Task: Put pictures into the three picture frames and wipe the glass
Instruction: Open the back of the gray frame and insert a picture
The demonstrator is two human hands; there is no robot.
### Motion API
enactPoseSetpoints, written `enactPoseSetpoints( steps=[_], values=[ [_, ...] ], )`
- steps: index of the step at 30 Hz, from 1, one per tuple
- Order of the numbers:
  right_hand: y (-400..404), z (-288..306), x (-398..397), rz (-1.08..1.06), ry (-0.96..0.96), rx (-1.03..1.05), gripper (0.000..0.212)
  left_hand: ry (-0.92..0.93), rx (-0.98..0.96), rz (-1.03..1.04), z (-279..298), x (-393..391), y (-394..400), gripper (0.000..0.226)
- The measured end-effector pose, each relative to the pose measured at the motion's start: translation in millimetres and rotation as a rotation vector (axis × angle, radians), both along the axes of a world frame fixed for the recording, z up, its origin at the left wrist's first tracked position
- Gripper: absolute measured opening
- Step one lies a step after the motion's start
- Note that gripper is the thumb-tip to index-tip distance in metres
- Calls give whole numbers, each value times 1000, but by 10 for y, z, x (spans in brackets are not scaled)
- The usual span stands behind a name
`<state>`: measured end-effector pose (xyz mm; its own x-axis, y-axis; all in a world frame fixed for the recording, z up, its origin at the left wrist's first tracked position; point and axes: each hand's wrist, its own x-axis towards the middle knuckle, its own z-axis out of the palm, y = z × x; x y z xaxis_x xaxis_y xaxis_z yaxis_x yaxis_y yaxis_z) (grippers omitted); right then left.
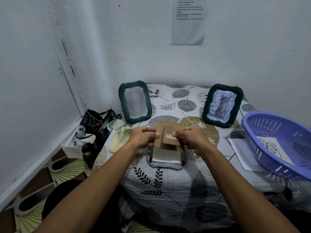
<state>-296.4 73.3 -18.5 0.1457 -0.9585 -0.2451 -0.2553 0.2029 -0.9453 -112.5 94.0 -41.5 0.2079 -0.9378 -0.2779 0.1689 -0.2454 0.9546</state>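
Both my hands hold a brown cardboard backing board with a stand flap, lifted just above a third frame that lies face down on the table. My left hand grips the board's left edge. My right hand pinches its right side near a small label. Two dark green woven frames stand at the back: the left one shows a plain grey pane, the right one holds a blue-white picture. A yellow cloth lies left of my hands.
A purple plastic basket sits at the right over a sheet with a leaf drawing. The table wears a leaf-print cover. Bags, a white box and small objects crowd the floor corner at left. Walls close in behind and left.
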Motion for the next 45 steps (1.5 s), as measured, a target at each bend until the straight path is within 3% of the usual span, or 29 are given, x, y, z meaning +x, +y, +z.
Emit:
enactPoseSetpoints(
  steps=[3, 9, 12, 14, 18, 21, 24, 27, 33, 38, 45],
  values=[
    [46, 16, -35, -12, 1, -61, 11, 21, -11, 23, 1, -45, -23, 23],
    [-5, -26, -181, -88, -156, 56, 66, 58, -46, 14, 34, -262, -32, 26],
    [-56, -37, -338, -89, -214, 120, 73, -2, -74, -39, 8, -414, -45, 31],
    [-76, -44, -460, -118, -219, 122, 73, -188, -139, -100, -47, -498, -61, 34],
    [-104, -119, -709, -198, -133, 88, 76, -831, -386, -230, -132, -618, -106, 38],
    [-131, -200, -854, -242, -43, 50, 82, -1029, -479, -491, -137, -676, -134, 57],
    [-134, -257, -925, -234, 20, 43, 81, -1141, -439, -740, -163, -756, -170, 77],
    [-148, -346, -946, -214, 72, 43, 81, -1320, -418, -847, -221, -852, -227, 83],
    [-157, -404, -994, -199, 130, 49, 72, -1565, -457, -954, -267, -989, -307, 60],
    [-164, -391, -1011, -149, 357, 17, 32, -1646, -453, -956, -310, -1012, -349, 64],
    [-247, -549, -996, -148, 540, -8, 24, -1651, -431, -968, -351, -979, -433, 64]
  ],
)
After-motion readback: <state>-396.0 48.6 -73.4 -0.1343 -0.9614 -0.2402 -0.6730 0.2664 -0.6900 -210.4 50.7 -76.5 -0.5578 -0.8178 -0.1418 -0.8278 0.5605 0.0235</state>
